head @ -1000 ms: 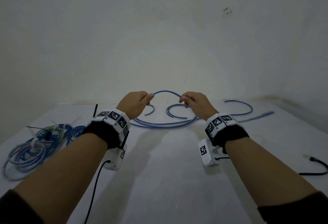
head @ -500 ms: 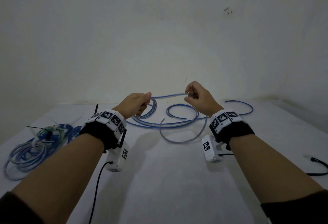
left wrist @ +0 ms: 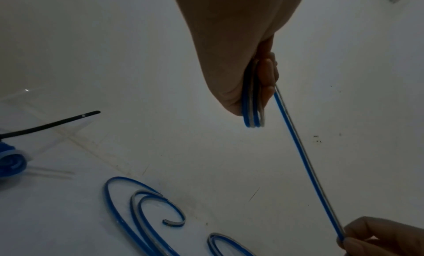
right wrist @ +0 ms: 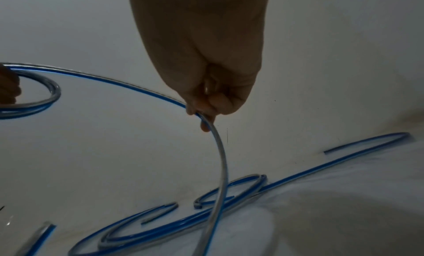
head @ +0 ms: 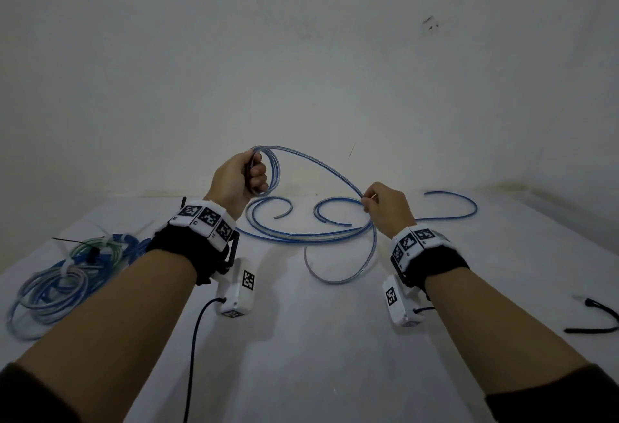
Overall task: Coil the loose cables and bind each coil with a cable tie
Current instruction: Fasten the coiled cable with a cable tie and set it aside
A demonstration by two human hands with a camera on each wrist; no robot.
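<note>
Bare white wall (head: 301, 53) backs a white table (head: 318, 339) where I am winding a blue-and-clear cable (head: 321, 167). My left hand (head: 239, 176), raised above the table's far edge, is curled around a small coil of several turns; the left wrist view shows the loops packed side by side between thumb and fingers (left wrist: 267, 78). From that coil one strand arcs down and to the right into my right hand (head: 385, 208), whose thumb and fingertips pinch it, and below the pinch the cable drops to the tabletop and curls in a loose loop toward the near side. More lengths of blue cable (right wrist: 275, 185) lie in open curves along the far edge, beneath and between my hands, one running out toward the far right corner. Near the left edge sit the bundled coils (head: 60, 275), blue and pale, bound with white ties, with a black cable tie (left wrist: 57, 123) sticking out beside them. Another black tie (head: 599, 315) lies at the right edge.
</note>
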